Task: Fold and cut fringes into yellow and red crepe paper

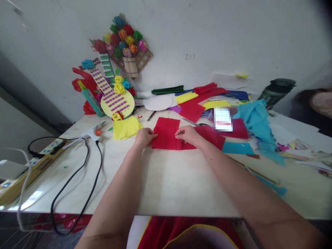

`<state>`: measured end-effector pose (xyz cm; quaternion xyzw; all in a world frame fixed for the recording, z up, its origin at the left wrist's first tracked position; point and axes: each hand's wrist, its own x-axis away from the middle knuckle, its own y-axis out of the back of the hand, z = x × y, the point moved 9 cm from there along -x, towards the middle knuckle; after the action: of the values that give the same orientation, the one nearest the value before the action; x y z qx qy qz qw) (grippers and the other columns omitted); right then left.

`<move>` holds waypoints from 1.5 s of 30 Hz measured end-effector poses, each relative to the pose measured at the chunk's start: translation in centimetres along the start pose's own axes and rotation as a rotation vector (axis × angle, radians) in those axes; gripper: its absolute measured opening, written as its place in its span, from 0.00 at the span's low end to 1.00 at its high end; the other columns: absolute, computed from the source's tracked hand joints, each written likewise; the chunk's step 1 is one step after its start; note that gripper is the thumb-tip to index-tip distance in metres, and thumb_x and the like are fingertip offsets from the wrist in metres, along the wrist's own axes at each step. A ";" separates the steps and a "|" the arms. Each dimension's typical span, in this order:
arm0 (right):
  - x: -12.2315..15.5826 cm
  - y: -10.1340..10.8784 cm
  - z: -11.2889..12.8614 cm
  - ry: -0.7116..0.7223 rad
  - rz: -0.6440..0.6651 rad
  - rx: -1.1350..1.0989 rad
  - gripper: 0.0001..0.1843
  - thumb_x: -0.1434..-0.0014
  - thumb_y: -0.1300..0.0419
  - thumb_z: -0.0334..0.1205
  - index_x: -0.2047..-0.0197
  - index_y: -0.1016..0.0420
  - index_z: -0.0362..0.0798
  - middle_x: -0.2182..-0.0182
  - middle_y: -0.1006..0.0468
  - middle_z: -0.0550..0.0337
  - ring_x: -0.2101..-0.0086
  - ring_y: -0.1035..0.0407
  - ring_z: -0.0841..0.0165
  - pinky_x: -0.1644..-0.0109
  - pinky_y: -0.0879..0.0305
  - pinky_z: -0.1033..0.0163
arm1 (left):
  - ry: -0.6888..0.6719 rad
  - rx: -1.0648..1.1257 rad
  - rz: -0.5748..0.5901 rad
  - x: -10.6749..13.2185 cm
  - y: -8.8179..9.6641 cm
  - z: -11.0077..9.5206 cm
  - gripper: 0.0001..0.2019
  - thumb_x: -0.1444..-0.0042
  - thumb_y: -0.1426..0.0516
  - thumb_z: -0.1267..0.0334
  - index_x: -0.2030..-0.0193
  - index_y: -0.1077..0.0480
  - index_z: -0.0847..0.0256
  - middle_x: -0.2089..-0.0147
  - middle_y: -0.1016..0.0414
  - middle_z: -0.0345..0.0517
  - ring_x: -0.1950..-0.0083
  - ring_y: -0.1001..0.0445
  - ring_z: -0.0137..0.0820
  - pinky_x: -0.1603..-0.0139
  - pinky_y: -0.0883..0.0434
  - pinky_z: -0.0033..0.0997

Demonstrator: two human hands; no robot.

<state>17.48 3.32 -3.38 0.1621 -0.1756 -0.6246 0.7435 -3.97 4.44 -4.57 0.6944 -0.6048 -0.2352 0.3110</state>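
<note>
A flat piece of red crepe paper (166,133) lies on the table in front of me, its right part running on into a longer red strip (211,135). My left hand (145,136) pinches the paper's left edge between thumb and fingers. On the other side, my right hand (188,134) has its fingertips closed on the paper near its right edge. Just left of my left hand is a stack of yellow crepe paper (127,128). Scissors (194,122) lie behind my right hand, partly under other things.
On the left are a glue gun (91,134), its looping black cord and a yellow power strip (44,160). A flower-decorated paper guitar (118,103) leans at the wall beside a glue bottle (90,100). Right are a phone (223,119), turquoise cloth-like paper (255,119) and a dark bottle (276,91).
</note>
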 end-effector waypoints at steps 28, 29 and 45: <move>-0.8 -0.2 -0.5 0.069 0.009 0.018 0.03 0.59 0.40 0.27 0.78 0.29 0.43 0.86 0.32 0.66 0.86 0.39 0.78 0.85 0.41 0.74 | -0.096 -0.136 -0.025 0.3 0.3 -1.1 0.10 0.63 0.40 0.56 0.79 0.34 0.60 0.82 0.35 0.39 0.78 0.37 0.26 0.77 0.41 0.24; -0.7 -0.2 -0.5 0.072 0.011 0.020 0.03 0.59 0.40 0.27 0.78 0.30 0.43 0.86 0.33 0.66 0.86 0.39 0.78 0.85 0.41 0.73 | -0.100 -0.140 -0.026 0.4 0.3 -1.2 0.11 0.63 0.40 0.56 0.79 0.34 0.60 0.82 0.35 0.39 0.78 0.37 0.26 0.77 0.41 0.24; -1.0 0.0 0.1 0.195 -0.024 0.472 0.03 0.59 0.38 0.37 0.75 0.25 0.49 0.75 0.24 0.62 0.72 0.32 0.71 0.70 0.38 0.68 | -0.210 -0.387 -0.005 1.7 0.4 -3.4 0.22 0.54 0.44 0.55 0.51 0.37 0.58 0.68 0.27 0.44 0.65 0.30 0.32 0.67 0.36 0.27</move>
<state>17.32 4.31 -3.36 0.3927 -0.2420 -0.5567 0.6909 -1.55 3.26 -1.83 0.5948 -0.5758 -0.4188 0.3733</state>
